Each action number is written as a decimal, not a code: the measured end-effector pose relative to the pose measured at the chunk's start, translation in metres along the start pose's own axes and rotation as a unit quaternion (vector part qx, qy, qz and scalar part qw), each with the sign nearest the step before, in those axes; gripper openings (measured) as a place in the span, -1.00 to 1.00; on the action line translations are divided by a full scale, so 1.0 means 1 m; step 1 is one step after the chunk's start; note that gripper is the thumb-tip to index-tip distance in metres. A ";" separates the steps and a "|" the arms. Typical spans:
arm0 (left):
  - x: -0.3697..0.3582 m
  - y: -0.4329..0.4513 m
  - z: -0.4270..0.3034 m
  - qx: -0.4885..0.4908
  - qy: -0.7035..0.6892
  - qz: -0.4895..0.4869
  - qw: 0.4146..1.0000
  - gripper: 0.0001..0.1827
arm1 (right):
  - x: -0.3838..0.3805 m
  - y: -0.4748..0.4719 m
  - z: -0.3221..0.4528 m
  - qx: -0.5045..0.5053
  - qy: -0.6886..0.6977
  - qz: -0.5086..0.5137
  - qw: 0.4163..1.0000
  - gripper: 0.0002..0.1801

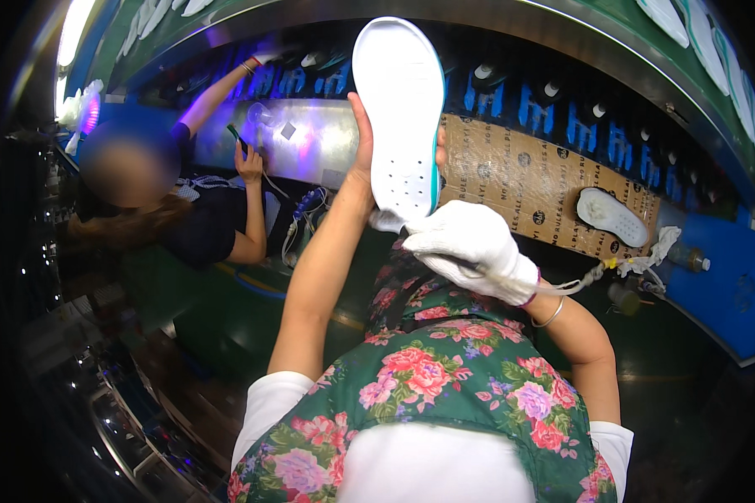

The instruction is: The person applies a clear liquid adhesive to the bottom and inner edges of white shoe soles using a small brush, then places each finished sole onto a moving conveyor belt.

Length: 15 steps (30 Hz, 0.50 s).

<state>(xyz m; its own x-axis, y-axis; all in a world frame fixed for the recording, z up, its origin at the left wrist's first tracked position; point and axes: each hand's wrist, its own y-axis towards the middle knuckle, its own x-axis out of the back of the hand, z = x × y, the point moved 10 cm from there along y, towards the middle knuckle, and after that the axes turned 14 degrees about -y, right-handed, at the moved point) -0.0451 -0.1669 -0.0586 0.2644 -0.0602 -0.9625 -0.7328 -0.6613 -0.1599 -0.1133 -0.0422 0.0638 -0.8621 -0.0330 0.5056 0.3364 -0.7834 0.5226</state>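
Note:
A white shoe sole (402,107) with a teal edge and small holes stands upright in my bare left hand (363,141), thumb on one side and fingertips on the other. My right hand (472,248), in a white knitted glove, is at the sole's lower end, closed around a thin handled tool (459,261) joined to a pale tube or cord. The tool's tip is hidden. A whitish cloth-like bit (387,220) shows below the sole. Another white sole (611,217) lies at the right on a printed cardboard sheet (522,179).
A co-worker (220,220) sits at the left by a metal work surface (321,129), one arm reaching to a rack of blue holders (535,113). More soles (704,47) lie on the green conveyor beyond. A small bottle (689,258) stands at the right beside a blue panel (723,289).

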 end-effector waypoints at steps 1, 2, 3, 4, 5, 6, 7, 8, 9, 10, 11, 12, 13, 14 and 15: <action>-0.004 0.001 0.002 0.016 0.005 0.011 1.000 0.28 | 0.003 0.001 -0.003 -0.017 0.016 0.001 1.000 -0.72; -0.006 0.003 0.003 0.032 0.009 0.022 0.999 0.27 | 0.007 0.002 -0.007 -0.033 0.033 0.002 0.999 -0.72; -0.011 0.004 0.004 0.048 0.016 0.036 0.998 0.26 | 0.010 0.005 -0.010 -0.047 0.048 0.002 0.998 -0.73; -0.016 0.005 0.011 0.071 -0.003 0.031 0.997 0.24 | 0.018 0.008 -0.008 -0.035 0.001 -0.028 0.999 -0.75; -0.014 0.007 0.014 0.083 0.032 0.036 0.995 0.20 | 0.018 0.004 -0.008 -0.024 -0.074 -0.058 0.995 -0.69; -0.015 0.009 0.017 0.094 0.010 0.019 0.995 0.16 | 0.014 0.003 -0.004 0.002 -0.104 -0.051 0.993 -0.66; -0.015 0.010 0.020 0.104 -0.012 0.002 0.994 0.13 | 0.010 0.002 0.001 0.030 -0.133 -0.045 0.990 -0.64; -0.009 0.012 0.020 0.117 0.054 -0.014 0.992 0.14 | 0.001 -0.003 0.003 0.059 -0.130 -0.049 0.989 -0.61; -0.001 0.014 0.016 0.127 0.118 -0.031 0.984 0.16 | -0.003 -0.004 0.008 0.072 -0.131 -0.053 0.987 -0.62; 0.006 0.015 0.012 0.136 0.182 -0.048 0.973 0.17 | -0.007 -0.004 0.010 0.064 -0.109 -0.030 0.992 -0.63; 0.007 0.016 0.011 0.141 0.210 -0.047 0.966 0.15 | -0.010 -0.003 0.012 0.056 -0.087 -0.007 0.995 -0.63; 0.005 0.019 0.012 0.147 0.237 -0.048 0.959 0.14 | -0.009 -0.001 0.008 0.031 -0.037 0.000 0.999 -0.65; 0.002 0.017 0.015 0.170 0.244 -0.049 0.954 0.11 | -0.005 0.001 0.002 -0.007 0.025 0.013 1.000 -0.68; -0.002 0.015 0.016 0.191 0.251 -0.049 0.948 0.08 | 0.000 0.004 -0.002 -0.026 0.040 0.012 0.999 -0.70; 0.003 0.016 0.015 0.185 0.298 -0.058 0.935 0.07 | 0.004 0.006 -0.006 -0.046 0.054 0.012 0.997 -0.71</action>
<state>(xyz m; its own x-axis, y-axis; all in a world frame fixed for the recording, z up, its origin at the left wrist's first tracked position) -0.0658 -0.1664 -0.0671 0.5764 -0.4829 -0.6592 -0.8154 -0.3926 -0.4254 -0.1170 -0.0508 0.0646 -0.8913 -0.1149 0.4386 0.3256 -0.8354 0.4427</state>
